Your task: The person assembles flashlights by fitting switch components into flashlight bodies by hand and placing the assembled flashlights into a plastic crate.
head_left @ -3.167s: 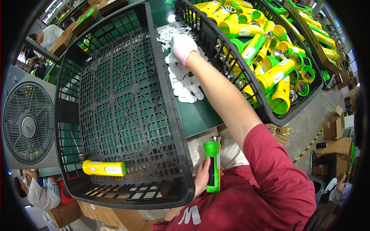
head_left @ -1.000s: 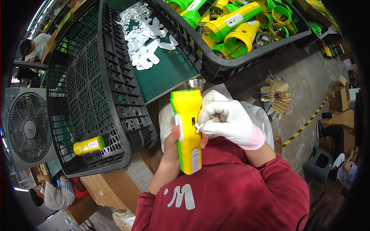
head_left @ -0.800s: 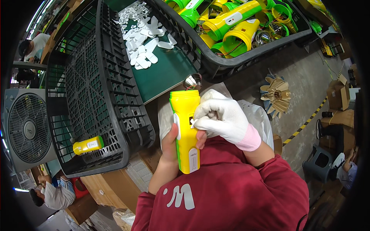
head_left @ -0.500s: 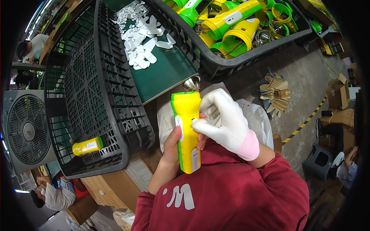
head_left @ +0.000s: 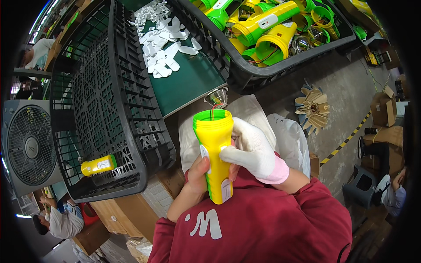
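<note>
A yellow and green flashlight body (head_left: 214,140) stands nearly upright before my chest, its wide threaded mouth facing up. My bare left hand (head_left: 198,176) wraps round its lower half, thumb on the left side near a white side piece. In a white knit glove, my right hand (head_left: 258,153) grips it from the right, thumb pressed on the side wall; whatever lies under that thumb is hidden. Red and dark wires run out of the mouth to a shiny reflector cup (head_left: 218,97) hanging at the table's edge. White oval plastic pieces (head_left: 163,59) lie scattered on the green tabletop (head_left: 184,85).
A black crate (head_left: 127,109) at left holds another yellow flashlight (head_left: 99,165). The black bin (head_left: 272,72) at upper right is heaped with yellow and green bodies. A grey fan (head_left: 31,147) stands far left. People sit at both sides; cardboard boxes (head_left: 383,105) lie at right.
The flashlight body has come slightly down and its mouth tips more into view. My right thumb now presses flatter on its side. The reflector hangs clear above the mouth.
</note>
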The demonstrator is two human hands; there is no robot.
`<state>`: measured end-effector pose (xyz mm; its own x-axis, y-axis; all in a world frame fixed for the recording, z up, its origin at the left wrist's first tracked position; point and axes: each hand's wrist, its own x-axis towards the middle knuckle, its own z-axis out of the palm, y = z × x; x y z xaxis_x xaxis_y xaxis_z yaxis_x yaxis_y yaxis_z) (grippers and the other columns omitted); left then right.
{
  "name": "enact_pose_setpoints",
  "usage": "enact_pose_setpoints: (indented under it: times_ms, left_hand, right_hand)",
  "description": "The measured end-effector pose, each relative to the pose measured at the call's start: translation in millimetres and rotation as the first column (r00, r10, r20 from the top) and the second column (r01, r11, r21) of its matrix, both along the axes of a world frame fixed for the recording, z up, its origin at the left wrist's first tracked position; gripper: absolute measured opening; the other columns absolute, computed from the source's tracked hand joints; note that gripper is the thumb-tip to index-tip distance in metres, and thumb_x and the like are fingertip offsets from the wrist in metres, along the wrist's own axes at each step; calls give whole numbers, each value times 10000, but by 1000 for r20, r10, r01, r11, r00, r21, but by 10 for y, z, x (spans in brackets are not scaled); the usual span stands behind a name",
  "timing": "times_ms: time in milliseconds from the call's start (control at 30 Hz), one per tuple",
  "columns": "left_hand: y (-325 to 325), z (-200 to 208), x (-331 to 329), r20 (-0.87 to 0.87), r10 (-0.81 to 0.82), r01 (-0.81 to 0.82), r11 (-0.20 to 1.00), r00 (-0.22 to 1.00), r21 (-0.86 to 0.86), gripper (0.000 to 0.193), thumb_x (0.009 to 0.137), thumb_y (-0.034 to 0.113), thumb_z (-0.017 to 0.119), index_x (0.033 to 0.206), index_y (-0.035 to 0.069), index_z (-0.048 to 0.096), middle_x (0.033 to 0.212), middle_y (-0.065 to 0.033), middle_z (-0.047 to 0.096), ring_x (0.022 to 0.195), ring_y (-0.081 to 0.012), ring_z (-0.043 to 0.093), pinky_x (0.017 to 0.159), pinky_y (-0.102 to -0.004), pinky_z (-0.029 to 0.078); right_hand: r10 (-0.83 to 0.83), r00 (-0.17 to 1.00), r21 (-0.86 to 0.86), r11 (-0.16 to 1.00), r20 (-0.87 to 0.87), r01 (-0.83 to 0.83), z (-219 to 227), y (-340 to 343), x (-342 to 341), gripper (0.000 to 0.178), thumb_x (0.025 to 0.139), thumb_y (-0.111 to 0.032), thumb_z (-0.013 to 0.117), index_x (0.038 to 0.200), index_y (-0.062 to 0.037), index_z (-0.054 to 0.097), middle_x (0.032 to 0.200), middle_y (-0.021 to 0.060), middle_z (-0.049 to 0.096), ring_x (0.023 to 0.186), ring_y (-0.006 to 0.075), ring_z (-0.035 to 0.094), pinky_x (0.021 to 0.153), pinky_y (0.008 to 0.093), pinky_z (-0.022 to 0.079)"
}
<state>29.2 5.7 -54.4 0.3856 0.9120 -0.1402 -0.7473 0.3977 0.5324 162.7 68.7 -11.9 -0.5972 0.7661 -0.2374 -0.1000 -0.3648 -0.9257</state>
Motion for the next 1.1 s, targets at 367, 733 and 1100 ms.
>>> enact_pose_setpoints:
  times_ms: [367, 733, 1100]
  left_hand:
    - [-127, 160, -33, -52, -57, 60, 997, 997, 55, 682, 749, 500, 568, 1156, -13, 377, 896, -104, 537, 740, -165, 553, 642, -262, 427]
    - [-300, 317, -104, -74, 24, -17, 996, 997, 82, 705, 747, 472, 601, 1194, -15, 355, 952, -101, 517, 784, -181, 547, 670, -285, 430]
    - [-569, 588, -266, -164, 126, -122, 992, 978, 30, 794, 661, 489, 685, 1184, -5, 350, 972, -120, 518, 799, -188, 558, 669, -293, 450]
  right_hand:
    - [-86, 996, 116, 990, -6, 86, 50, -324, -5, 491, 737, -60, 490, 1207, 21, 372, 1007, 146, 534, 918, 214, 544, 809, 306, 407]
    - [111, 983, 24, 994, -147, -109, 281, -266, -67, 534, 733, -74, 515, 1227, 36, 345, 1083, 141, 492, 1004, 219, 494, 879, 291, 363]
    - [346, 912, 351, 901, -222, -257, 380, -211, -280, 585, 711, -119, 565, 1231, 29, 342, 1096, 164, 479, 1004, 255, 493, 858, 312, 379]
